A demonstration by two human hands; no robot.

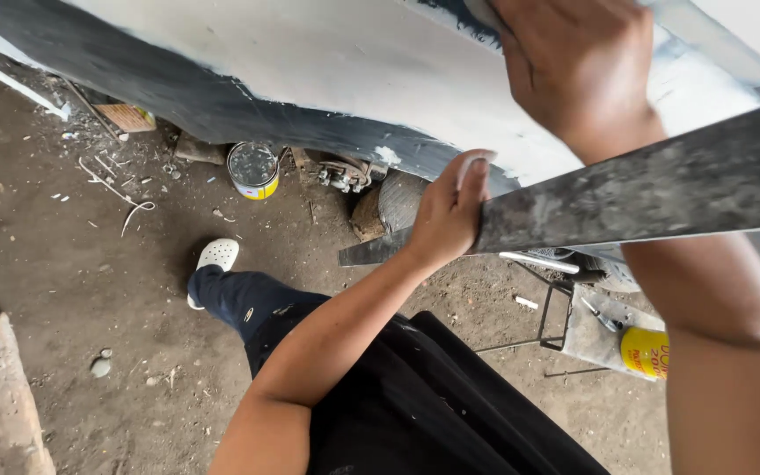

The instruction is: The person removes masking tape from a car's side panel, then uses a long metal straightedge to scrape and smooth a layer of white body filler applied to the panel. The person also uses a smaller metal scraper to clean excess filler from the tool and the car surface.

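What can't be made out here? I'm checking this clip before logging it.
Head view:
- Right hand: fingers cut off by the top edge.
- Metal strip: far end runs past the right edge.
- Left hand: palm hidden behind its back.
- Tin: contents too small.

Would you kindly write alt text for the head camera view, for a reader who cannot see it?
Seen from above, a person's left hand grips a long dark metal strip held against a white-coated car body panel, with the right hand pressed on the panel higher up. On the dirt floor below stand an open tin and a yellow can.
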